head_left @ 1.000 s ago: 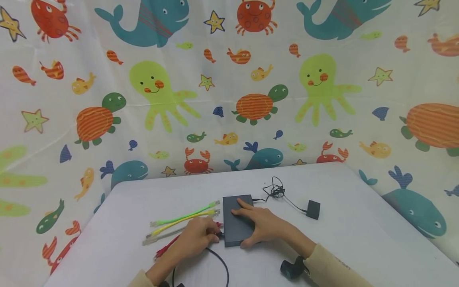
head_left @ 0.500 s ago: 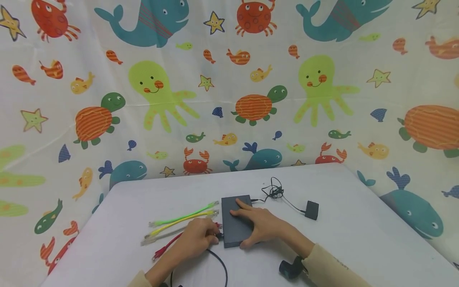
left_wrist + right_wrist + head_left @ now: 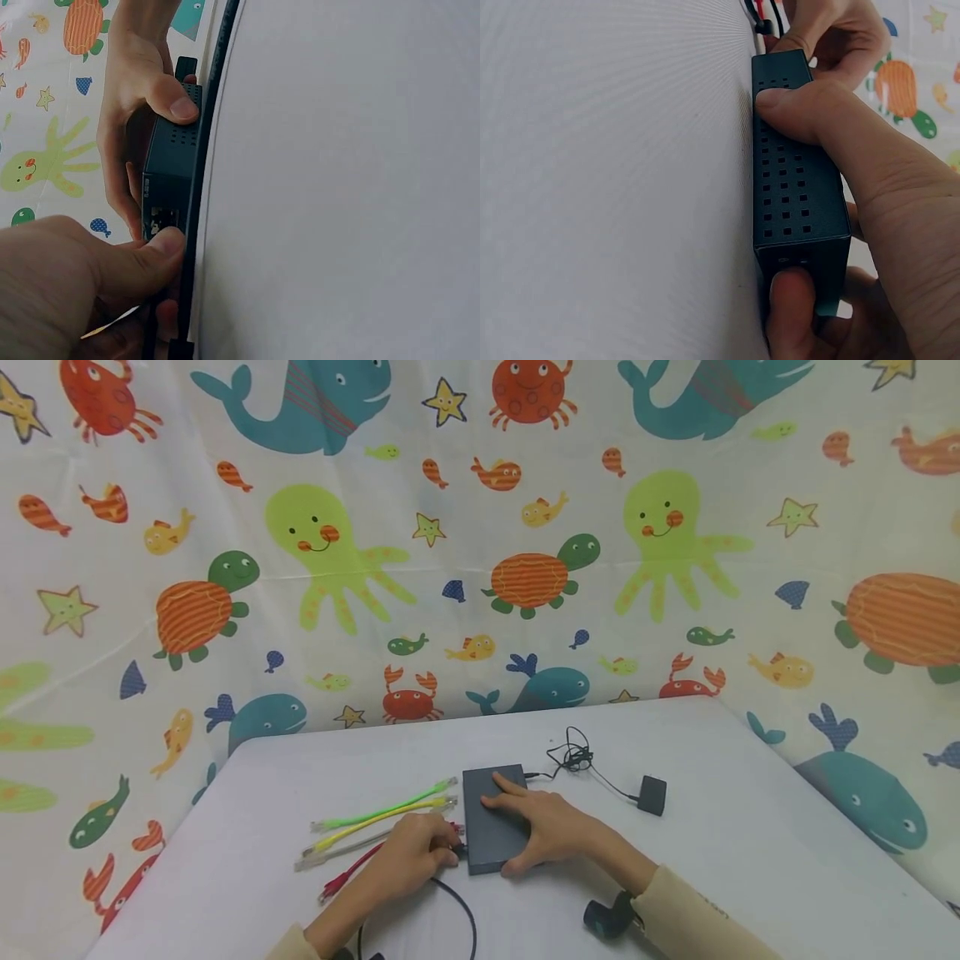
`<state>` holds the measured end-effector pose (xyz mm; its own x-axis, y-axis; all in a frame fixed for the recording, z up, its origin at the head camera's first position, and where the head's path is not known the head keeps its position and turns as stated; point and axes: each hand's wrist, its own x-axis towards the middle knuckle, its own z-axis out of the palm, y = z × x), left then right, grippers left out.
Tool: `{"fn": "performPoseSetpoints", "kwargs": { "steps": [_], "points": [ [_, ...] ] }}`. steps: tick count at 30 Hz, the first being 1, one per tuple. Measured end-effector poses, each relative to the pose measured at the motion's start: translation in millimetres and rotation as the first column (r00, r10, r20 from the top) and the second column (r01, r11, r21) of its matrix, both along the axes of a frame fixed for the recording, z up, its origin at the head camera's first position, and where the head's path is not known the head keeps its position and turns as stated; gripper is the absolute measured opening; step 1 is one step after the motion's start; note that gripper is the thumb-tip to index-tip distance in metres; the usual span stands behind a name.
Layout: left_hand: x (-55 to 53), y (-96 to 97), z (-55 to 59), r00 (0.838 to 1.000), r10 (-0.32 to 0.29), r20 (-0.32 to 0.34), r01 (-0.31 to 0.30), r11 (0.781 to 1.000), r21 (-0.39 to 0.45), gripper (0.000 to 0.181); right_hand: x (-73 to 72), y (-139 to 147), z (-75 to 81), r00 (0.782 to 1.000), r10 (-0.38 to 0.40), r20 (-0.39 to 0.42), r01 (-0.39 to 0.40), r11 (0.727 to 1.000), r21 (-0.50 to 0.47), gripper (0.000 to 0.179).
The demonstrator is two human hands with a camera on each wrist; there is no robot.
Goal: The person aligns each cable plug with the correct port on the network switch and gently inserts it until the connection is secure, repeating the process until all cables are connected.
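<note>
- White and plain, the bench reaches back beneath everything, its far edge climbing a little toward our right in the head view.
- Behind it and past both its sides we see a pale hanging sheet printed with turtles, octopuses, whales, crabs, stars and small fish; faint creases cross the fabric.
- Toward the middle of the bench lies the dark grey box, flat; our right wrist view shows rows of square vent holes along one side.
- The right hand holds this box, its fingers spread over the top and its thumb pressed against the vented side.
- At the box's left edge, the left hand has its fingers drawn together, pinching a small dark plug beside a socket; we cannot tell whether it is fully seated.
- From beneath that hand a black cable loops toward us over the white surface.
- Left of the box we count a green cable, a yellow cable, a pale grey cable and a red cable, laid slantwise, the last two partly hidden by the hand.
- On the other side, a thin black cord leaves the box, tangles, and runs to a black adapter, well apart.
- Tan sleeves cover both forearms.
</note>
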<state>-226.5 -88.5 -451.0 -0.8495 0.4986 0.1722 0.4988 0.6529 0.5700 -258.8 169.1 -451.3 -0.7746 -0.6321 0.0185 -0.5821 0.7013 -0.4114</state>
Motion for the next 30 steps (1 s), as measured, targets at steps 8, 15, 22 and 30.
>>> {"fn": "performPoseSetpoints", "kwargs": {
  "steps": [8,15,22,30],
  "points": [
    [0.9,-1.4,3.4,1.0,0.005,0.022,-0.004,0.998,-0.056,0.01,-0.1,-0.3,-1.1,1.0,-0.006,0.01,0.006,1.0,0.009,0.094],
    [-3.2,-11.8,16.4,0.999,0.033,-0.006,-0.033,0.997,-0.063,0.009,0.5,3.4,1.4,1.0,-0.002,0.022,0.001,1.0,0.01,0.095],
    [-10.8,-19.3,16.0,0.987,0.139,-0.076,-0.143,0.988,-0.053,0.011,1.7,4.9,3.3,1.0,-0.008,0.021,0.007,1.0,0.013,0.094],
    [-13.2,-13.4,10.8,0.985,0.111,-0.129,-0.126,0.985,-0.114,0.014,1.2,2.6,3.4,1.0,-0.008,0.022,0.008,1.0,0.001,0.094]
  ]
}}
